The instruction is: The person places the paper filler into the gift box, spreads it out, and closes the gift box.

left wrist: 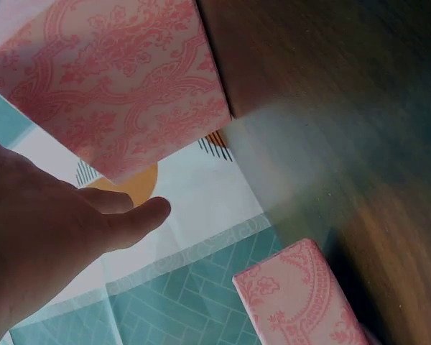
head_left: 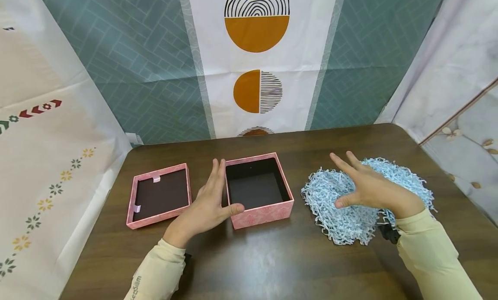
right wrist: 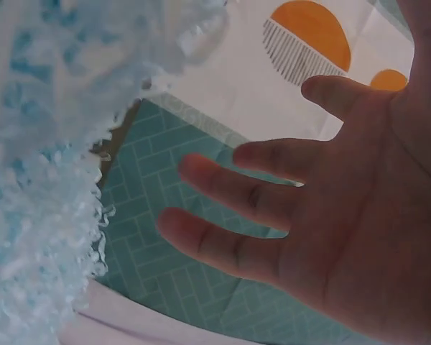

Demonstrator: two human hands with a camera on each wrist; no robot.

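A pink patterned box point(head_left: 262, 216) with a dark inside stands uncovered in the middle of the table. My left hand point(head_left: 208, 207) is at its left side, fingers straight and thumb spread in front of the box corner, holding nothing. In the left wrist view the box's patterned side point(left wrist: 122, 86) rises beyond the thumb. On the right lies a heap of pale blue crinkled paper shreds point(head_left: 330, 205). Above it my right hand point(head_left: 367, 189) has its fingers spread and nothing in them; the right wrist view shows the bare palm point(right wrist: 345, 215) beside the shreds.
The matching pink box lid point(head_left: 161, 216) lies with its hollow side up, left of my left hand, with small white tabs inside. The brown wooden table point(head_left: 264, 265) meets a teal and white patterned cloth point(head_left: 155, 75) at the back. Light cloths hang along both sides.
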